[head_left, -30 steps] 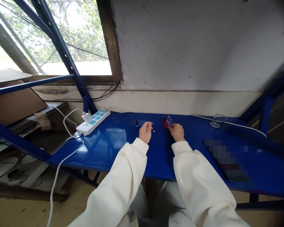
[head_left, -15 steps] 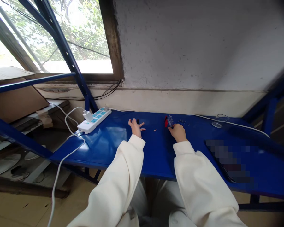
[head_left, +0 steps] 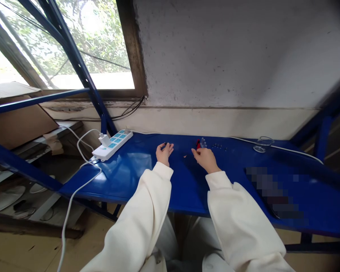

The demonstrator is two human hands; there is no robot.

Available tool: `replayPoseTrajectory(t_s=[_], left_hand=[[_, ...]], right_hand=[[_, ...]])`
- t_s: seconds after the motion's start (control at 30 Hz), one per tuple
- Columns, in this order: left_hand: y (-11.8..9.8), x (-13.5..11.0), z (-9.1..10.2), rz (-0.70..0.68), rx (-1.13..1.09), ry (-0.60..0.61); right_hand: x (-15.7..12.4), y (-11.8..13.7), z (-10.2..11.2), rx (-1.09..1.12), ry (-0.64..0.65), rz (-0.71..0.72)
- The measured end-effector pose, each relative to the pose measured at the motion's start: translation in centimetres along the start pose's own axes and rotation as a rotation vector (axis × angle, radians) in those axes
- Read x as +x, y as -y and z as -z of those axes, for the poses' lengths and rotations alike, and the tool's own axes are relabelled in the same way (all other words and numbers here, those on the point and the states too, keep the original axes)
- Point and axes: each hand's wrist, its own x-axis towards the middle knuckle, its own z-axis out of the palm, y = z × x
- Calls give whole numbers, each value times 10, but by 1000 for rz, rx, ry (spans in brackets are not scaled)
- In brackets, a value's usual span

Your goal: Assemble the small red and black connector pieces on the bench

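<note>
My left hand [head_left: 164, 153] rests on the blue metal shelf [head_left: 136, 170], its fingers curled round a small dark cylinder that shows only at its tip. My right hand [head_left: 204, 158] lies a little to the right, fingers pinched against a small red part [head_left: 198, 145] with a clear plastic piece [head_left: 203, 142] beside it. A tiny brownish bit [head_left: 184, 155] lies on the shelf between the two hands. Both arms wear white sleeves.
A white power strip [head_left: 112, 144] with a plugged-in charger and white cable sits at the shelf's left. Small dark parts [head_left: 218, 146] lie in a row right of the red part. A glass dish [head_left: 262, 144] stands at the back right. Blue rack posts flank the shelf.
My left hand reached forward and left from the brownish bit to the dark cylinder, spread open, then curled round it. My right hand shifted slightly left by the red part.
</note>
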Motion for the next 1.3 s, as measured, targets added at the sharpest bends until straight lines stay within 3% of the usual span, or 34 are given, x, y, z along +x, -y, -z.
replayPoseTrajectory(t_s=[0.2, 0.43, 0.77, 1.3], left_hand=[[-4, -11, -2, 114, -4, 332], [-3, -15, -4, 151, -19, 478], [-2, -16, -4, 137, -7, 471], [-3, -17, -5, 100, -18, 409]], right_hand=[[-7, 16, -15, 351, -28, 214], [-8, 18, -26, 567, -3, 271], [-8, 19, -28, 656, -72, 262], [-10, 20, -25, 622, -232, 288]])
